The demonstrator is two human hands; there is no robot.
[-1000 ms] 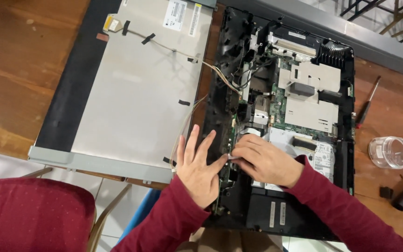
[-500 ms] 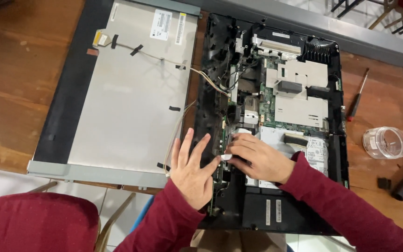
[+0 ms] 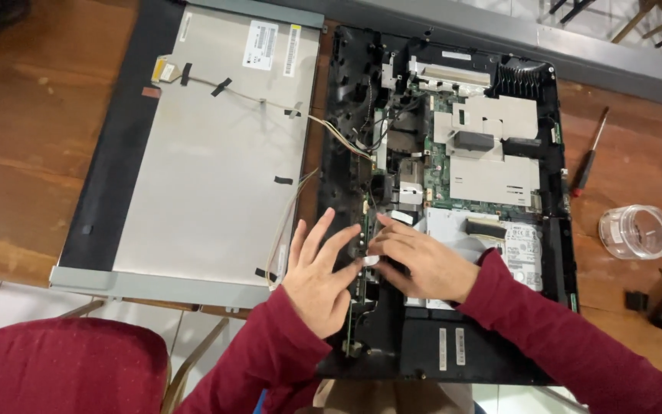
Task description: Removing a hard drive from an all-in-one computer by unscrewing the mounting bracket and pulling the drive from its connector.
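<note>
Left hand (image 3: 317,276) fingers spread flat, gripping nothing, right hand (image 3: 423,263) fingertips pinching a small white connector (image 3: 371,260) between them, narrow circuit board (image 3: 360,253) beneath, hard drive (image 3: 521,251) just beyond the right wrist

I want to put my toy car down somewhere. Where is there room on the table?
Bare wood lies left of the grey panel, and right of the open computer, between the screwdriver and the clear jar. It is crowded around both hands.
</note>
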